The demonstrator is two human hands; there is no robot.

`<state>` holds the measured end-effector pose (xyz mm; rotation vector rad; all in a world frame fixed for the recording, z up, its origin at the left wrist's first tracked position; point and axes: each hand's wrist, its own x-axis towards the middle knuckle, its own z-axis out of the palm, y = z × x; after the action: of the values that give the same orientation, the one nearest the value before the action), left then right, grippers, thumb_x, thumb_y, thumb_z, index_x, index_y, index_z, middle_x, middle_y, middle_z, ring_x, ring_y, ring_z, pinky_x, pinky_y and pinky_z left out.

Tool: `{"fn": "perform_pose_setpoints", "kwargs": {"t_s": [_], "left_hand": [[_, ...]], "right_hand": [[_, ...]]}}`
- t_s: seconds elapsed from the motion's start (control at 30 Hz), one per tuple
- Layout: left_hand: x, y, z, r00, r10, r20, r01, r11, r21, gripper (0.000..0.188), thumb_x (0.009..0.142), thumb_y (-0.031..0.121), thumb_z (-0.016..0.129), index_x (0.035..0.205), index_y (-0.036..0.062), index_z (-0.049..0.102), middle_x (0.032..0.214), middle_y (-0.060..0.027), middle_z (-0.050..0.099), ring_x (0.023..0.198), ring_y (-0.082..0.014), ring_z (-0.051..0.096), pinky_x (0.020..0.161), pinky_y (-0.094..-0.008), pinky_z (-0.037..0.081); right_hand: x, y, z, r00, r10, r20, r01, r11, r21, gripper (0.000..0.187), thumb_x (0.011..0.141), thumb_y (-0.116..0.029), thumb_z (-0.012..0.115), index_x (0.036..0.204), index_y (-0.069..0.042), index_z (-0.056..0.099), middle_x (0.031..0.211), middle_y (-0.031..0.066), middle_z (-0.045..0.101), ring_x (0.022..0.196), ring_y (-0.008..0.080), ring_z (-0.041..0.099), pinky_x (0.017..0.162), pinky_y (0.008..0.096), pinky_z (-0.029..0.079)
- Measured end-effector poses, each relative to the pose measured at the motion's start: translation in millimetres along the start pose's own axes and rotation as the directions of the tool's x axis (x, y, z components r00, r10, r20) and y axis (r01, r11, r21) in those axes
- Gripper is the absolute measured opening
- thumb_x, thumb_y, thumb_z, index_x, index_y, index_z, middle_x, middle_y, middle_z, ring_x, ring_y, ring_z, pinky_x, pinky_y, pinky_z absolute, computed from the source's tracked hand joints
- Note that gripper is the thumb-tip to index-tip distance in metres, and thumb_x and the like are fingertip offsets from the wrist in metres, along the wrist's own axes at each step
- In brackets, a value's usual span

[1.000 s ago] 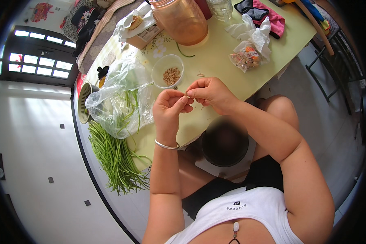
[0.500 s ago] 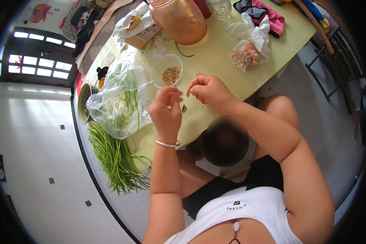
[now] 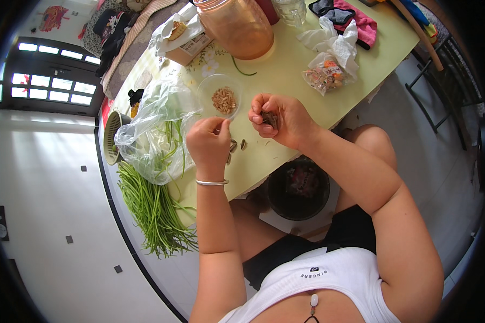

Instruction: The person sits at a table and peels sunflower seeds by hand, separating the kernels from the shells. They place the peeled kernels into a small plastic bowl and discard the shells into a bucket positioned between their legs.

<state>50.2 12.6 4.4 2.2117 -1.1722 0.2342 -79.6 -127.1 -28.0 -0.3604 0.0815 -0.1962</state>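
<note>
My right hand (image 3: 288,121) is turned with its palm partly up and its fingers curled around a small heap of dark sunflower seeds (image 3: 270,119); whether they are whole or just husks I cannot tell. To its left, my left hand (image 3: 206,144) is closed, thumb and forefinger pinched together, and whatever sits between them is hidden. Just beyond both hands stands a clear plastic bowl (image 3: 237,86) with pale shelled kernels (image 3: 224,100) in it. A few striped seeds (image 3: 243,144) lie on the table beside my left hand.
Left of my hands lie a clear plastic bag (image 3: 161,134) and a bunch of green stems (image 3: 151,210) hanging over the table edge. A large amber jar (image 3: 237,32) stands farther back. At right is a packet of snacks (image 3: 326,75). A black bin (image 3: 293,207) stands below the edge.
My right hand has turned from a pinch over a seed to a cupped grip that shows the dark seeds. My left hand has moved a little left and closed into a pinch.
</note>
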Motion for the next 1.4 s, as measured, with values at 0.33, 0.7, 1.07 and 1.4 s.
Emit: {"fn": "perform_pose_setpoints", "kwargs": {"t_s": [0.33, 0.7, 1.07, 1.4], "left_hand": [[-5.9, 10.2, 5.4, 0.984, 0.131, -0.124, -0.121, 0.989, 0.085, 0.012, 0.070, 0.006, 0.074, 0.082, 0.0049, 0.069, 0.068, -0.0081, 0.063, 0.058, -0.0198, 0.061, 0.055, -0.0308, 0.046], [-10.4, -2.6, 28.7, 0.988, 0.067, 0.139, -0.116, 0.916, 0.384, 0.011, 0.075, 0.014, 0.068, 0.085, 0.0083, 0.068, 0.078, -0.0108, 0.059, 0.069, -0.0310, 0.060, 0.062, -0.0403, 0.048], [-11.5, 0.7, 24.7, 0.969, 0.092, 0.229, -0.149, 0.958, 0.246, 0.007, 0.072, 0.002, 0.063, 0.078, 0.0041, 0.060, 0.077, -0.0142, 0.057, 0.069, -0.0343, 0.058, 0.062, -0.0423, 0.048], [-9.3, 11.6, 9.0, 0.985, -0.031, 0.168, 0.087, 0.937, -0.339, 0.009, 0.075, -0.003, 0.063, 0.083, 0.0020, 0.060, 0.069, -0.0064, 0.059, 0.057, -0.0146, 0.058, 0.053, -0.0276, 0.047]], "right_hand": [[2.5, 0.0, -6.3, 0.994, 0.049, -0.099, -0.045, 0.998, 0.048, 0.015, 0.088, -0.018, 0.053, 0.078, -0.007, 0.054, 0.067, 0.0035, 0.052, 0.048, 0.0076, 0.040, 0.041, 0.0205, 0.029], [4.2, 2.2, -5.1, 0.965, 0.039, -0.258, -0.079, 0.986, -0.148, 0.016, 0.089, -0.019, 0.058, 0.080, -0.007, 0.056, 0.070, 0.0027, 0.056, 0.047, 0.0070, 0.044, 0.040, 0.0176, 0.030], [0.8, 9.8, 2.7, 0.951, -0.063, -0.303, -0.111, 0.845, -0.523, 0.007, 0.088, -0.012, 0.059, 0.086, -0.006, 0.057, 0.071, 0.0006, 0.056, 0.058, 0.0070, 0.049, 0.048, 0.0210, 0.034], [3.9, 18.3, -8.2, 0.970, -0.044, -0.241, -0.117, 0.779, -0.615, 0.006, 0.087, -0.008, 0.057, 0.088, -0.004, 0.061, 0.073, 0.0009, 0.058, 0.058, 0.0067, 0.049, 0.050, 0.0209, 0.037]]}}
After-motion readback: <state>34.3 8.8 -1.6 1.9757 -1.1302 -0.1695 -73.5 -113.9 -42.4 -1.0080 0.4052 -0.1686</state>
